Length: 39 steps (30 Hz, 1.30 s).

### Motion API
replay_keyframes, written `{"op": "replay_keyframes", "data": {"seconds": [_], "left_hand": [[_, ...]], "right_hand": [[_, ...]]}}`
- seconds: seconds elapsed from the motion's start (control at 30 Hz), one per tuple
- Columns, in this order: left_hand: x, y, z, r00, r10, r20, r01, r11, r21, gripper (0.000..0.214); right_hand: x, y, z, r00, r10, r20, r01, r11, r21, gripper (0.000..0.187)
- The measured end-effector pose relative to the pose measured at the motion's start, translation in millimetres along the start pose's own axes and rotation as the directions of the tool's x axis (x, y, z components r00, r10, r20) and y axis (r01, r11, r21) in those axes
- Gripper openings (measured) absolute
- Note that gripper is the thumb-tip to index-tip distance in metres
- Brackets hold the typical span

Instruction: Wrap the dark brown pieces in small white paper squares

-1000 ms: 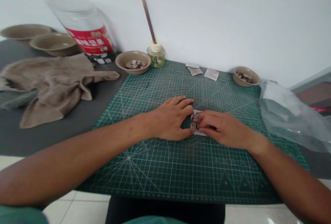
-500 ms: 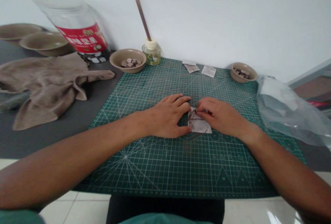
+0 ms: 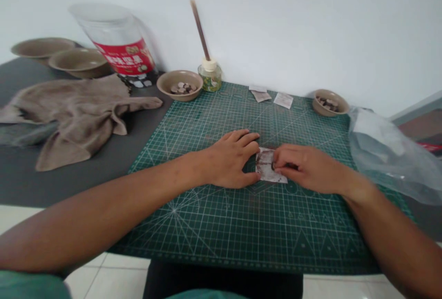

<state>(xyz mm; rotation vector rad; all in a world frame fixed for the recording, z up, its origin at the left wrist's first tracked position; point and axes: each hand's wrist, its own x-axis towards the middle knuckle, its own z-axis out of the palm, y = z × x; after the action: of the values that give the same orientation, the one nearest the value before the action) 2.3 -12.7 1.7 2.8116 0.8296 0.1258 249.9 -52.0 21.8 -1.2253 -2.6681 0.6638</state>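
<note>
- On the green cutting mat, a small square of paper with dark brown marks lies flat between my hands.
- My left hand is open, its fingers spread and resting on the mat, with the fingertips and thumb just at the paper's left edge. It grips nothing.
- My right hand is curled, its fingertips on the paper. I cannot tell whether they pinch it.
- Keeping my left hand flat and working only with my right fingertips should stop the paper sliding.
- Along the mat's far edge, one bowl holds round brown slices, and a smaller bowl holds similar pieces.
- Two more bowls sit on the table beside a clear plastic jar with a red label.
</note>
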Motion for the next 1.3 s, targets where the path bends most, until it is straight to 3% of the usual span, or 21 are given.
{"op": "replay_keyframes", "data": {"seconds": [0.07, 0.2, 0.4, 0.57, 0.7, 0.77, 0.87, 0.93, 1.07, 1.23, 1.3], "left_hand": [[0.0, 0.3, 0.3, 1.000, 0.000, -0.002, 0.000, 1.000, 0.001, 0.061], [0.4, 0.6, 0.7, 1.000, -0.013, -0.011, 0.013, 1.000, 0.003, 0.059], [0.6, 1.1, 0.0, 1.000, -0.008, -0.006, 0.008, 1.000, -0.010, 0.058], [0.8, 0.2, -0.5, 1.000, -0.010, -0.013, 0.009, 1.000, -0.008, 0.058], [0.8, 0.4, -2.1, 1.000, -0.004, -0.001, 0.004, 1.000, -0.017, 0.057], [0.9, 0.4, -2.5, 1.000, 0.004, 0.000, -0.004, 1.000, -0.020, 0.057], [1.0, -0.1, -2.3, 1.000, 0.004, -0.015, -0.004, 1.000, -0.012, 0.057], [0.8, -0.3, -1.9, 1.000, -0.002, -0.021, 0.002, 1.000, -0.005, 0.057], [0.1, -0.2, -1.9, 1.000, 0.005, -0.015, -0.005, 1.000, -0.002, 0.057], [0.3, -0.5, -1.2, 1.000, -0.007, -0.027, 0.007, 1.000, -0.012, 0.059], [0.4, -0.5, -0.9, 1.000, -0.005, -0.029, 0.004, 1.000, -0.011, 0.058]], "right_hand": [[0.2, -4.1, 4.0, 1.000, -0.026, -0.007, 0.026, 1.000, 0.011, 0.010], [3.6, -2.5, 5.4, 0.991, 0.048, -0.127, -0.060, 0.994, -0.090, 0.011], [-0.9, -1.4, 1.7, 0.999, -0.043, 0.016, 0.043, 0.999, -0.008, 0.010], [1.3, 3.9, 3.2, 0.984, 0.065, -0.164, -0.083, 0.991, -0.102, 0.012], [-0.7, 3.4, 2.9, 0.999, -0.016, -0.028, 0.016, 0.999, -0.030, 0.010], [-0.3, -0.2, 5.4, 0.998, -0.006, -0.058, 0.001, 0.997, -0.076, 0.013], [1.4, -2.5, 5.7, 0.982, 0.086, -0.171, -0.115, 0.978, -0.173, 0.013], [0.7, -2.1, 3.4, 0.988, 0.081, -0.131, -0.100, 0.984, -0.145, 0.011], [-2.0, -3.5, 4.0, 0.999, -0.052, 0.002, 0.052, 0.998, -0.021, 0.009], [2.4, -1.1, 4.9, 0.987, 0.049, -0.153, -0.077, 0.980, -0.185, 0.010], [2.9, -1.0, 3.1, 0.995, 0.044, -0.092, -0.057, 0.987, -0.151, 0.009]]}}
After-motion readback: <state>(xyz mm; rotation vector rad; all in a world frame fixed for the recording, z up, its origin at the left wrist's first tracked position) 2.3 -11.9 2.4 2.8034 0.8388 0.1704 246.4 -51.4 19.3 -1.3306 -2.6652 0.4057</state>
